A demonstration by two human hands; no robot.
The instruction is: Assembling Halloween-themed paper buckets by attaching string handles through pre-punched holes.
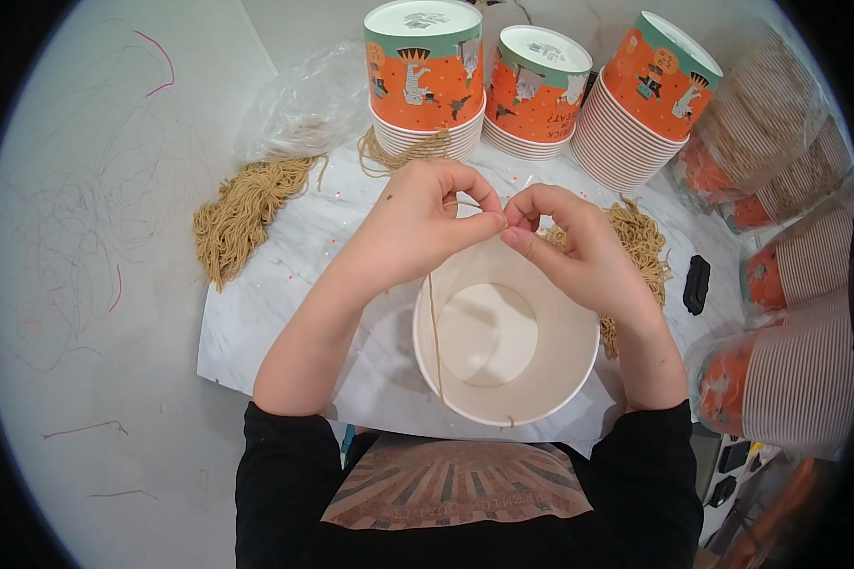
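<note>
In front of me an open white paper bucket stands with its mouth toward me. A thin tan cord runs from my left hand down across the bucket's left side to the near rim. My left hand pinches the cord between thumb and forefinger above the far rim. Against it, my right hand is closed in a pinch, its fingertips meeting the left ones at the cord. A short tan cord end shows at the near rim. Whether a knot lies between the fingertips is hidden.
Tan cord bundles lie at left and right. Behind are orange-and-green bucket stacks and a crumpled clear bag. Plastic-wrapped bucket stacks line the right side, near a small black object. The marble-patterned table ends close to me.
</note>
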